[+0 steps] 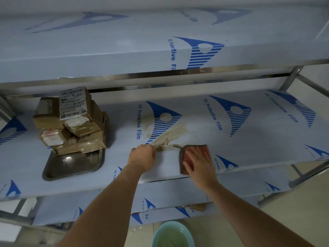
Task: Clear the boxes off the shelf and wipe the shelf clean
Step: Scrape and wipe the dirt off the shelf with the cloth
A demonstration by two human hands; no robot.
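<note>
- Wiping step: right hand (199,163) presses sponge (193,157) flat on shelf (249,139).
- Left hand (142,157) curled, apparently empty.
- Next: scrub brown smear (170,134); boxes (74,120) remain.

— On the film-covered steel shelf (249,139)?
— Metal tray (71,165) at left, stacked cardboard boxes (74,122) on it. Brown smear (169,134) mid-shelf. Reddish scouring sponge (188,157) near the front edge.

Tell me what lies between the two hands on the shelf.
In the head view, a brown smear on the shelf lies between the left hand and the right hand, which presses a sponge.
</note>
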